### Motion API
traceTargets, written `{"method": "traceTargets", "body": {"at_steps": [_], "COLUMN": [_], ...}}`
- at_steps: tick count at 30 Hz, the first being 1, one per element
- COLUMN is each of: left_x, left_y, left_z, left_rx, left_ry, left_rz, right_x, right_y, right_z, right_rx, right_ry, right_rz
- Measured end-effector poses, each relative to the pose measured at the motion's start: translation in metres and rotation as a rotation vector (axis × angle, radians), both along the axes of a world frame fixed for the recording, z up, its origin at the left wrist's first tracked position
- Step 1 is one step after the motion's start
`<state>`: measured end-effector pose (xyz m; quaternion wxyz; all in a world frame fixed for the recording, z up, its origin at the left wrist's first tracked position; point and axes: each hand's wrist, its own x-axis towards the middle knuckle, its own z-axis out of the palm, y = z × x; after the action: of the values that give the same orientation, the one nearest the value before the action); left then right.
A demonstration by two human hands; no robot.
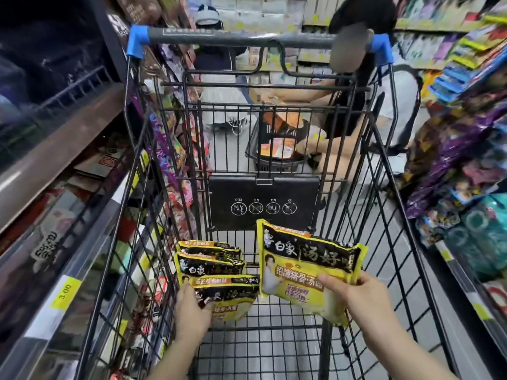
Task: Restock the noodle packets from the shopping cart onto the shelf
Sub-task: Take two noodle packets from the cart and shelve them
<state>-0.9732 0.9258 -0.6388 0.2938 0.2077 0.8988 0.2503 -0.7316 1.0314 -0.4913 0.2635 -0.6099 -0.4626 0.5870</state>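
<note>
- A yellow-and-black noodle packet (307, 267) is lifted above the floor of the shopping cart (406, 215), face toward the camera, tilted with its upper left corner highest.
- The right hand (356, 294) grips this packet by its lower right part, thumb curled over the printed front and the other fingers wrapped round the right edge behind it.
- Three more noodle packets (211, 259) of the same kind lie stacked and overlapping in the cart's left half, close against the left wire wall.
- The nearest packet of the stack (230, 294) is taken by the left hand (192, 311), whose fingers curl round its left end, thumb on top of the black band.
- The two packets behind it rest on the wire floor, each partly covered by the one in front.
- The cart's folded child-seat flap (263, 204), black with four round white pictograms, stands upright just behind the packets.
- The cart handle (247, 37), grey with blue end caps, runs across the far end.
- A shelf (65, 270) with a yellow price label (65, 292) lines the left side, touching or just beside the cart.
- Shelves of coloured bags (466, 149) line the right side.
- Beyond the cart a person (389, 105) crouches over a dark basket (277, 157) holding goods on the aisle floor.
</note>
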Motion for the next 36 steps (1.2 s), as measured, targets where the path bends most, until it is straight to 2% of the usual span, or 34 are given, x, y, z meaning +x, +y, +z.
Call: {"method": "traceTargets", "body": {"at_steps": [6,11,16,24,28,36], "left_x": [0.012,0.012,-0.001,0.004,0.043,0.175], "left_y": [0.002,0.009,0.023,0.040,0.054,0.048], "left_z": [0.032,0.093,0.187,0.348,0.417,0.523], "left_rx": [0.094,0.232,0.328,0.492,0.560,0.693], "left_ry": [0.106,0.075,-0.068,-0.178,-0.289,-0.445], "left_rz": [-0.175,-0.144,-0.136,-0.308,-0.446,-0.732], "right_x": [0.004,0.013,0.033,0.110,0.169,0.303], "right_y": [0.001,-0.001,-0.004,-0.022,-0.052,-0.150], "right_z": [0.013,0.047,0.115,0.258,0.319,0.413], "right_rx": [0.024,0.059,0.114,0.240,0.267,0.348], "right_ry": [0.038,0.045,0.044,0.073,0.063,0.058], "right_rz": [-0.035,-0.065,-0.075,-0.129,-0.195,-0.415]}}
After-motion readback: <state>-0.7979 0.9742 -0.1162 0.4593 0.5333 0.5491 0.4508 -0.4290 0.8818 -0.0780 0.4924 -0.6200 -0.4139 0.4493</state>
